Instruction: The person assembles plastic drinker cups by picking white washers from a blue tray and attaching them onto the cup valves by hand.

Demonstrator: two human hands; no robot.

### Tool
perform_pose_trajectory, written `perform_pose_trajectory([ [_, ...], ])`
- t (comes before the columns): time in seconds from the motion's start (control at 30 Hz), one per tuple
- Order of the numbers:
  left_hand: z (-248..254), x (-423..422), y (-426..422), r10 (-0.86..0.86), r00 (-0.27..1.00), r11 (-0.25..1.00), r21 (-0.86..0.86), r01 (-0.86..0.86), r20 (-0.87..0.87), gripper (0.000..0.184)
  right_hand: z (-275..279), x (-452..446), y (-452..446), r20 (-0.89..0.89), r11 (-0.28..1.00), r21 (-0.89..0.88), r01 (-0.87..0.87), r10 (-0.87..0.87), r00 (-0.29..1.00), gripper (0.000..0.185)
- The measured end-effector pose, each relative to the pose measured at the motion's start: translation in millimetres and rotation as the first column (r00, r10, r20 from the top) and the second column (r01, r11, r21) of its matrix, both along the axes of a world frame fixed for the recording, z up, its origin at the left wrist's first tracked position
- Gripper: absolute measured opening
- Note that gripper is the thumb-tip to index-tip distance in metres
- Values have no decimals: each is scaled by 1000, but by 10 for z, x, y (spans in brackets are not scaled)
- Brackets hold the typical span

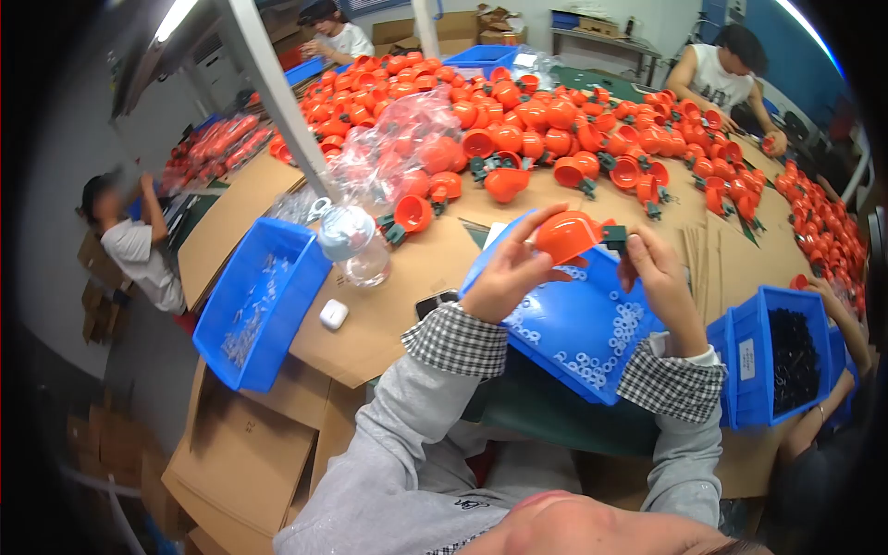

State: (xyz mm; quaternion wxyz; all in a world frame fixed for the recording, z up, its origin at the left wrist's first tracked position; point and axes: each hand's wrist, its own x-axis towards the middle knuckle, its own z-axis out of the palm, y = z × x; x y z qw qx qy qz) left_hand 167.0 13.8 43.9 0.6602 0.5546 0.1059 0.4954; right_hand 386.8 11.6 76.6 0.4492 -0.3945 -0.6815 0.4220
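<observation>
Across the table [375,342], orange cups [534,115] lie heaped; above the blue tray [566,324], left grip [511,270] clamps the held cup [566,235], right grip [657,266] pinches its green fitting [614,238]: likely light, stiff, slick, best held there.

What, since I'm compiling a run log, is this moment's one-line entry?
left hand: holds orange cup | right hand: at cup's green fitting | below: blue tray with white rings
</observation>
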Motion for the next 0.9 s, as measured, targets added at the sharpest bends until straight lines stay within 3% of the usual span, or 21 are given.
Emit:
perform_pose_trajectory([
  [0.03, 3, -16, 21, -33, 999, 998, -46, 35, 42, 70, 36, -23, -50, 6, 1000, 4, 28, -28, 1000, 22],
  [0.1, 13, -27, 40, -54, 985, 975, -203, 87, 162, 68, 100, -97, -137, 231, 947, 295, 129, -202, 952, 16],
  [0.13, -4, -59, 79, -78, 983, 975, -192, 109, 164, 68, 30, -118, -135, 294, 788, 604, 116, -356, 887, 10],
  [0.2, -30, -122, 117, -88, 988, 955, -292, 49, -124, 70, 52, -189, -180, 340, 709, 705, 29, -373, 863, 9],
  [0.23, -52, -105, 109, -87, 988, 956, -290, 48, -124, 70, 44, -217, -196, 385, 626, 776, -76, -375, 844, 8],
  [0.3, -24, -24, 53, 12, 927, 970, -222, -103, -376, 63, 18, -222, -202, 388, 654, 753, -70, -356, 850, 10],
  [0.33, -62, 43, 48, 188, 926, 968, -97, -231, -326, 49, 25, -195, -197, 427, 714, 700, -21, -395, 813, 11],
  [0.37, -69, 77, 33, 199, 924, 966, -95, -242, -327, 49, 30, -175, -186, 470, 765, 643, 33, -428, 772, 14],
  [0.4, -72, 101, 22, 339, 896, 936, 1, -353, -287, 42, 31, -169, -169, 468, 763, 645, 25, -421, 777, 14],
  [0.43, -71, 109, 10, 467, 852, 884, 92, -459, -235, 36, 32, -164, -150, 484, 862, 499, 84, -358, 798, 17],
  [0.47, -57, 104, -15, 520, 815, 854, 146, -499, -257, 37, 33, -155, -132, 488, 932, 336, 137, -296, 821, 22],
  [0.5, -41, 90, -4, 525, 811, 851, 151, -503, -257, 37, 30, -140, -119, 485, 931, 339, 132, -293, 824, 22],
  [0.53, -25, 74, 11, 719, 655, 666, 500, -554, -232, 41, 23, -123, -109, 379, 978, 141, 155, -198, 904, 24],
  [0.57, -18, 63, 12, 866, 485, 387, 776, -497, -122, 44, 15, -117, -109, 248, 988, -66, 140, -120, 961, 27],
  [0.6, -15, 86, -19, 813, 570, 483, 684, -546, -119, 42, 15, -119, -112, 249, 989, -65, 131, -111, 962, 27],
  [0.63, -25, 120, -21, 819, 562, 476, 684, -552, -116, 42, 25, -124, -120, 272, 984, 65, 165, -177, 946, 24],
  [0.7, -63, 172, 1, 638, 768, 764, 154, -626, -45, 42, 50, -171, -158, 285, 964, 198, 180, -233, 930, 22],
  [0.77, -160, 70, 76, 653, 743, 758, 135, -639, -147, 50, 63, -234, -216, 303, 774, 615, 153, -411, 860, 17],
  [0.8, -96, -3, 33, 395, 884, 893, -120, -433, -250, 53, 24, -241, -193, 303, 690, 717, 95, -432, 850, 13],
  [0.83, -56, -48, 4, 92, 959, 903, -384, -194, -268, 56, 23, -248, -198, 303, 690, 718, 89, -426, 853, 13],
  [0.9, -30, -21, 3, 181, 944, 897, -347, -273, -275, 57, 34, -251, -202, 355, 641, 768, 6, -433, 829, 14],
])
